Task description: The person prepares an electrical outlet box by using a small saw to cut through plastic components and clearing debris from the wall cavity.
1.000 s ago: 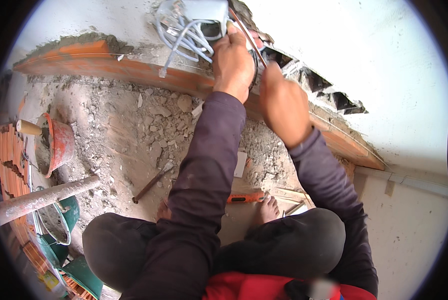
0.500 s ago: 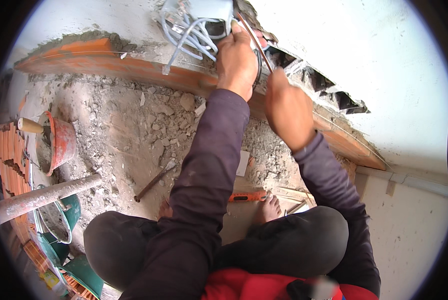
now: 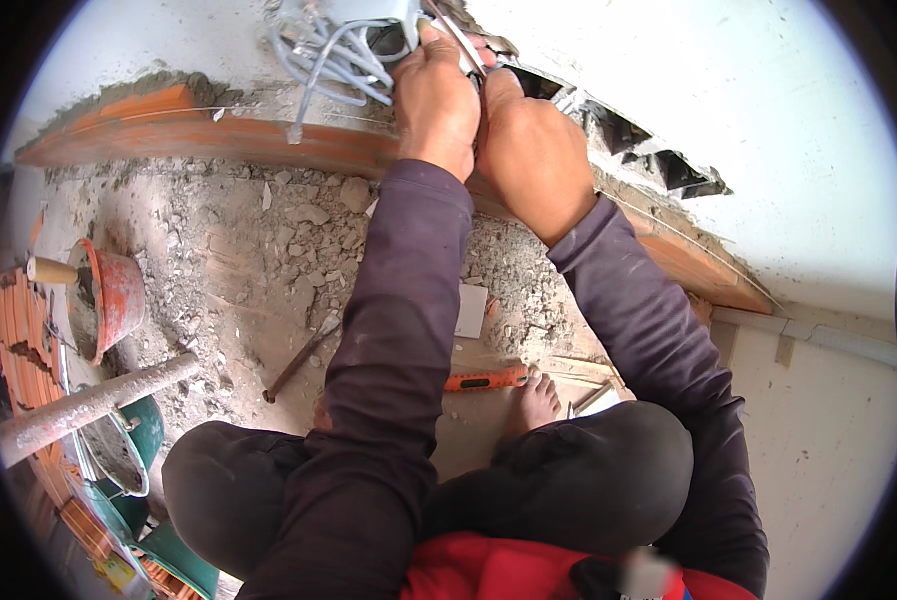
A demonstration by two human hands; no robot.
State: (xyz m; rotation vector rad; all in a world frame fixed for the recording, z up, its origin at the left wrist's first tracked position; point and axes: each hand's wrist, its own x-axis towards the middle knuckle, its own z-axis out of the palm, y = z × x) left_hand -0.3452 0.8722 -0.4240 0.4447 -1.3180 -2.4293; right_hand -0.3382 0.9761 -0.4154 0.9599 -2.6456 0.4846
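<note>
Both my hands work close together at the broken lower part of the white wall (image 3: 768,110). My right hand (image 3: 536,150) is closed round the lower end of a thin brown strip (image 3: 455,35), which slants up and left. My left hand (image 3: 436,110) is closed just left of it, its fingertips against the wall's edge; what they pinch is hidden. A pale piece shows between the left fingers and the strip. Left of that hand hangs a light grey box (image 3: 368,10) with a loose bundle of grey cable (image 3: 318,65).
Orange hollow bricks (image 3: 268,142) line the wall's foot, with a taut string along them. Rubble (image 3: 313,215) and a rusty chisel-like bar (image 3: 303,360) lie on the floor. An orange level (image 3: 483,380) is by my foot. Left stand a red bucket (image 3: 118,300), a grimy pole (image 3: 98,405) and green containers (image 3: 146,430).
My right hand has moved up and left along with the strip, coming right beside my left hand. The whole view has shifted slightly, so the wall and cables appear further left.
</note>
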